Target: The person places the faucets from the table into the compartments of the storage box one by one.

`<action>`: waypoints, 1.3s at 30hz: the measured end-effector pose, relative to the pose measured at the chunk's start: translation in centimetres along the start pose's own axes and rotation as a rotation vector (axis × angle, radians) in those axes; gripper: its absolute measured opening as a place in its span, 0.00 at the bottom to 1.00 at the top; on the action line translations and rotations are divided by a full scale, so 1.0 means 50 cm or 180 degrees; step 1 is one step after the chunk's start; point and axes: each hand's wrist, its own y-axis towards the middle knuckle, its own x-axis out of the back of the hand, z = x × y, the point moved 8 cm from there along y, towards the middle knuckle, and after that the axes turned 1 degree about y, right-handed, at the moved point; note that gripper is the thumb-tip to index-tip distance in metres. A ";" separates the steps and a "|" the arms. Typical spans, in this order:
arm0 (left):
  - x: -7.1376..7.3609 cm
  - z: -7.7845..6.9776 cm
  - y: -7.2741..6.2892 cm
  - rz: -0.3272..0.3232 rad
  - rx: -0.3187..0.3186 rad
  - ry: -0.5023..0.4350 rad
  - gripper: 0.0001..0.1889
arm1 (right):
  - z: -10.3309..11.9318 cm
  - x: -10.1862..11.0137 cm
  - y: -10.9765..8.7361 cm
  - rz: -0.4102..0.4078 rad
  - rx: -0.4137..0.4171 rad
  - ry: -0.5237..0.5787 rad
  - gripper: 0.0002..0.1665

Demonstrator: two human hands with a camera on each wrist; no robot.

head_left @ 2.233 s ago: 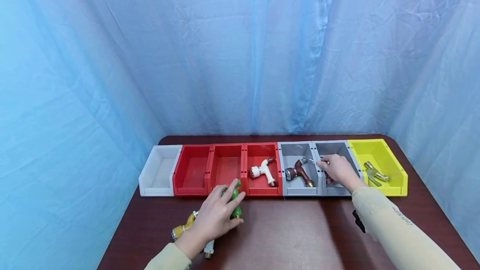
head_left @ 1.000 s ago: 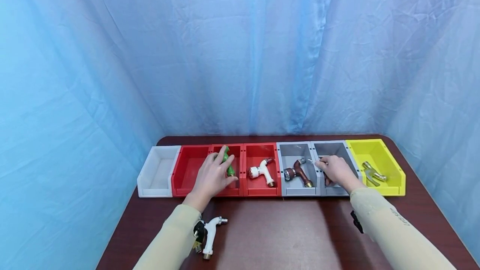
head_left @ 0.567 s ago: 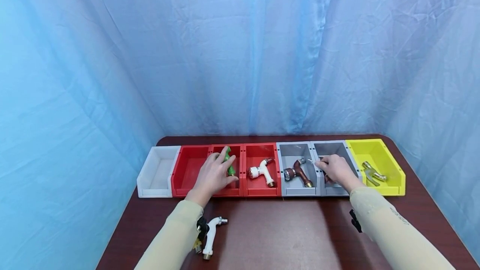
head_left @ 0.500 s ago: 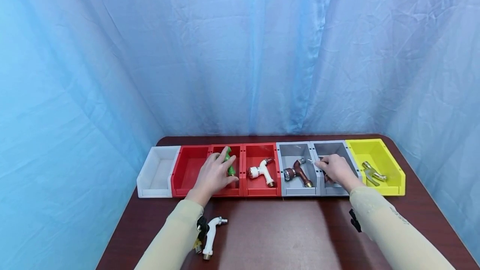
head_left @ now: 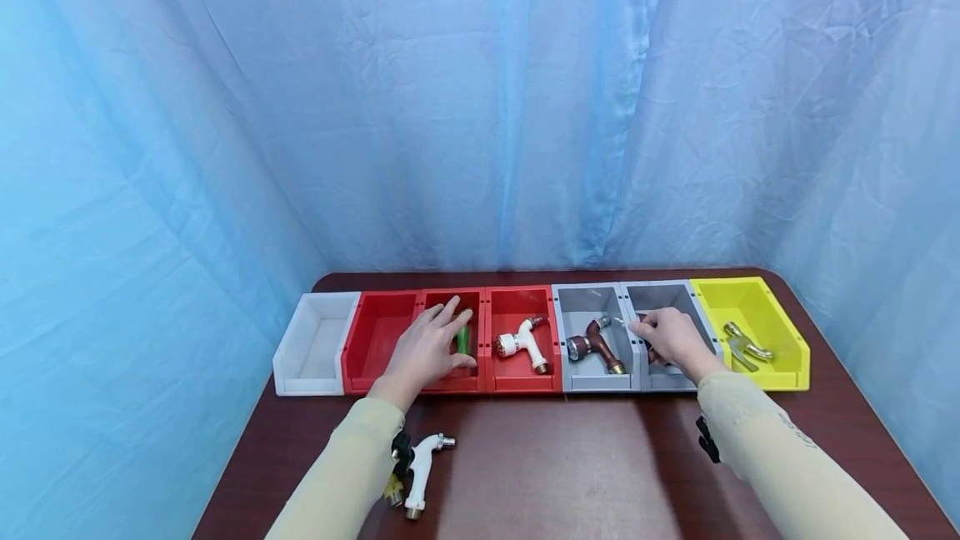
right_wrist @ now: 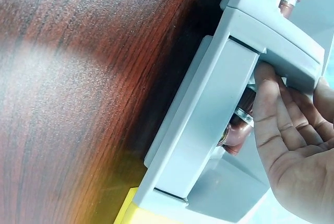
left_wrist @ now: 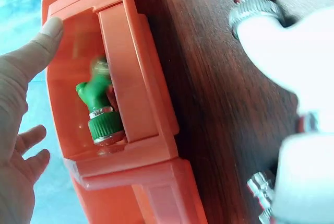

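My left hand [head_left: 427,348] is over the middle red bin [left_wrist: 125,72], fingers spread and thumb apart. Below it in that bin lies a green faucet [left_wrist: 96,96], slightly blurred and clear of the fingers in the left wrist view. My right hand [head_left: 675,342] reaches into the right grey bin [right_wrist: 209,114]. Its fingers lie against the inside of the dividing wall and its thumb is at the rim, gripping that wall. A brown faucet [right_wrist: 240,130] lies in the bin beside these fingers, partly hidden by them.
A white faucet [head_left: 420,473] and a partly covered yellow one [head_left: 394,490] lie on the table near my left sleeve. Neighbouring bins hold a white faucet [head_left: 525,344], a brown faucet [head_left: 596,347] and, in the yellow bin [head_left: 787,357], a brass-coloured faucet [head_left: 746,344].
My left hand has carried the green faucet from the table to the middle red bin and let it go; it now lies lower, inside. My right hand has stayed at the grey bin.
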 end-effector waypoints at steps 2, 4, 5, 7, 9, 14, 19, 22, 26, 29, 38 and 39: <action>0.004 0.004 -0.010 0.0028 0.0016 -0.0012 0.48 | 0.000 0.001 0.000 0.0006 0.0003 -0.0004 0.16; 0.009 0.007 -0.023 0.0054 0.0026 -0.0033 0.48 | -0.001 0.002 0.001 0.0011 -0.0006 -0.0008 0.16; 0.010 0.009 -0.031 0.0075 0.0020 -0.0030 0.49 | -0.001 0.002 0.001 0.0020 0.0014 -0.0014 0.16; 0.013 0.011 -0.048 0.0099 -0.0015 -0.0034 0.49 | -0.001 0.002 0.002 0.0022 0.0027 -0.0022 0.16; 0.016 0.012 -0.064 0.0102 -0.0073 -0.0005 0.49 | -0.001 0.003 0.002 0.0025 0.0028 -0.0019 0.16; 0.021 0.010 -0.098 0.0065 -0.0280 0.0036 0.49 | 0.000 0.005 0.002 0.0023 0.0055 -0.0024 0.16; 0.016 -0.001 -0.132 0.0216 -0.0536 -0.0030 0.50 | 0.000 0.004 0.004 0.0030 0.0053 -0.0019 0.16; 0.011 -0.008 -0.152 0.0339 -0.0697 -0.0088 0.50 | 0.001 0.002 0.005 0.0025 0.0066 -0.0022 0.16; 0.003 -0.012 -0.176 0.0503 -0.0810 -0.0146 0.50 | 0.003 0.002 0.004 -0.0005 0.0112 -0.0012 0.16; -0.006 -0.013 -0.192 0.0654 -0.0847 -0.0186 0.49 | 0.003 0.002 0.002 -0.0019 0.0144 -0.0001 0.17; -0.041 -0.021 -0.245 0.1053 -0.1089 -0.0151 0.48 | 0.001 0.003 -0.004 -0.0017 0.0039 0.0020 0.17; -0.047 -0.021 -0.251 0.1103 -0.1102 -0.0144 0.48 | 0.001 0.003 -0.003 -0.0013 0.0032 0.0022 0.17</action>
